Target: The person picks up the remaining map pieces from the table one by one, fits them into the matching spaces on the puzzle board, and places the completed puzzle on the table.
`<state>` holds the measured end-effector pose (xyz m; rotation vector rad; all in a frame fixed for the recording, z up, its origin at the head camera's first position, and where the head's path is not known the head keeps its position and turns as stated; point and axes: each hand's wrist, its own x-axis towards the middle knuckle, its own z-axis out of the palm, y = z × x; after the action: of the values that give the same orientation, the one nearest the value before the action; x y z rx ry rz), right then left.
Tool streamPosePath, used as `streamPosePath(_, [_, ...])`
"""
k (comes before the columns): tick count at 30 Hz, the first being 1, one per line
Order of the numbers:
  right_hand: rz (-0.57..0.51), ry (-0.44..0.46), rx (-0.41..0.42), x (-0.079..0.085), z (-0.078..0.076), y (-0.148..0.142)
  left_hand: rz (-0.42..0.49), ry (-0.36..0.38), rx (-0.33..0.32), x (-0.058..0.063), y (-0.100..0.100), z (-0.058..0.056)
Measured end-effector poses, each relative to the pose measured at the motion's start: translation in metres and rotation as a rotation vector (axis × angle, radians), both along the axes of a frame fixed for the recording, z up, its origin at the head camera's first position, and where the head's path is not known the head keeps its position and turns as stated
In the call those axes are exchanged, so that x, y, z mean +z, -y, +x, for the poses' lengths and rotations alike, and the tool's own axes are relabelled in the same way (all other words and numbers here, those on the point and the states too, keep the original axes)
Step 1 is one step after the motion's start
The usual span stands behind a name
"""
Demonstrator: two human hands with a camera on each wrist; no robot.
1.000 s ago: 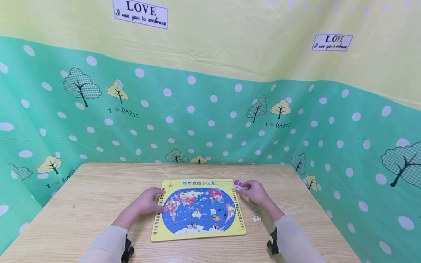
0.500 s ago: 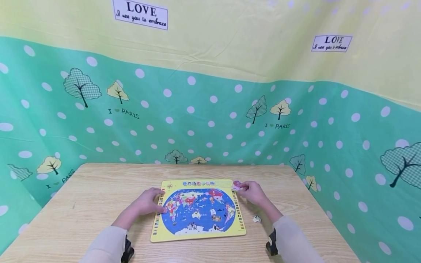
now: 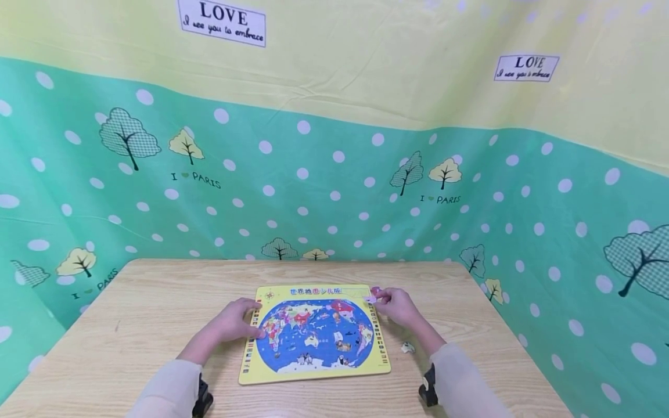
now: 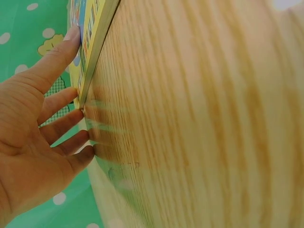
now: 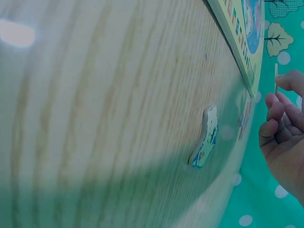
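A yellow-bordered world map puzzle board [image 3: 360,374] lies flat on the table. At its left edge is my left hand [image 3: 232,320], thumb on the board's face and the fairly straight fingers [image 4: 61,126] spread along the side. My right hand [image 3: 401,307] is by the upper right corner, pinching a thin puzzle piece [image 5: 276,78] that appears edge-on in the right wrist view. In the head view, this pale pink piece [image 3: 370,299] overlaps the board's border. A red-pink puzzle piece [image 3: 376,290] shows just beyond the fingertips.
A small white puzzle piece [image 3: 407,348] with a dark and green print lies on the wooden table [image 3: 172,290], right of the board. Behind and to the right hangs a green and yellow curtain [image 3: 324,191].
My right hand has shifted slightly left toward the board's upper right corner, bringing the pinched piece over the border. The left hand and the board stay where they were.
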<state>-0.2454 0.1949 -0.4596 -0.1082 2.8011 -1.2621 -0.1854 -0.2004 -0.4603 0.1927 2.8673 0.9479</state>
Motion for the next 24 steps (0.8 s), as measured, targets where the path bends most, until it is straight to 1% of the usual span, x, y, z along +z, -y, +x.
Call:
streamPosePath(5, [-0.012, -0.016, 0.015, -0.0001, 0.0008, 0.0019, -0.001, 0.000, -0.001, -0.0012, 0.0005, -0.0010])
streamPosePath(13, [0.006, -0.028, 0.033, -0.0015, 0.0019, 0.0045, -0.004, -0.011, -0.008, 0.0017, -0.0005, 0.0010])
streamPosePath(24, [0.009, -0.005, 0.054, -0.0014, 0.0042, 0.0083, 0.001, -0.013, -0.013, 0.0032, -0.0007, 0.0006])
